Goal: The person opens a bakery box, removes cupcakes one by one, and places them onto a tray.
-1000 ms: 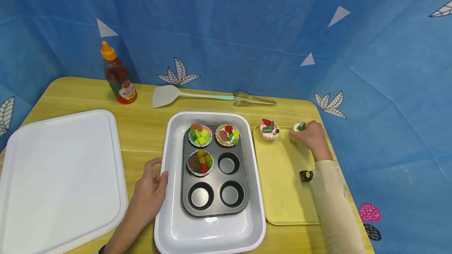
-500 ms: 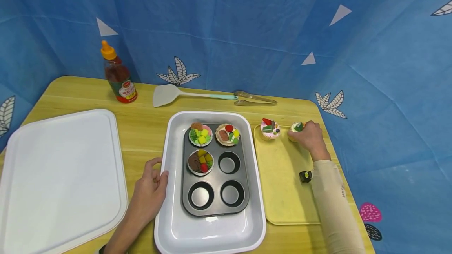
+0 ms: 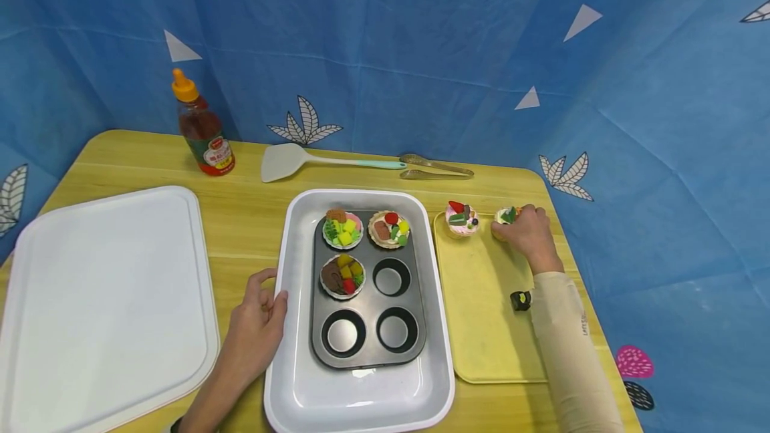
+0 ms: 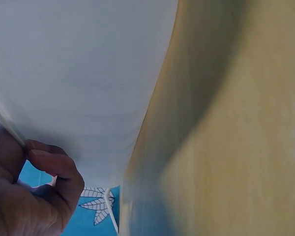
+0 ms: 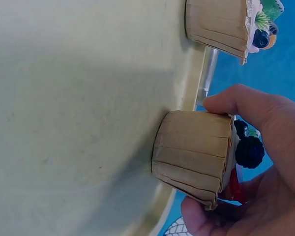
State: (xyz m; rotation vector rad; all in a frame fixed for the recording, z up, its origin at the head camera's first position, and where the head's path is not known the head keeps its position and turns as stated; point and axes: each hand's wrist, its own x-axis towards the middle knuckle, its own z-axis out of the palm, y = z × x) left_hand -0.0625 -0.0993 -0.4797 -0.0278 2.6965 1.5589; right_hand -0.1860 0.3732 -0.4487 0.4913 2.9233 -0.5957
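My right hand (image 3: 532, 236) pinches a toy cupcake (image 5: 191, 152) between thumb and fingers at the far right corner of the yellow tray (image 3: 481, 353). Its tan pleated wrapper stands right at the tray surface, with dark berries and a red piece on top. My left hand (image 3: 255, 326) grips the left rim of a deep white tray (image 3: 361, 399), thumb at the edge and fingers curled. Inside this tray lies a dark muffin pan (image 3: 369, 309); several of its cups hold toy tarts, such as the chocolate one (image 3: 341, 276), and the others are bare.
Beside the held cupcake is a pink-topped cupcake (image 3: 462, 220); a small black sushi roll (image 3: 520, 301) lies near the right sleeve. A white board (image 3: 108, 306) is at left. Behind are a sauce bottle (image 3: 206, 132), a spatula (image 3: 285, 162) and tongs (image 3: 436, 167).
My right hand has shifted very slightly left while keeping its pinch on the cupcake. The left hand stays at the white tray's rim.
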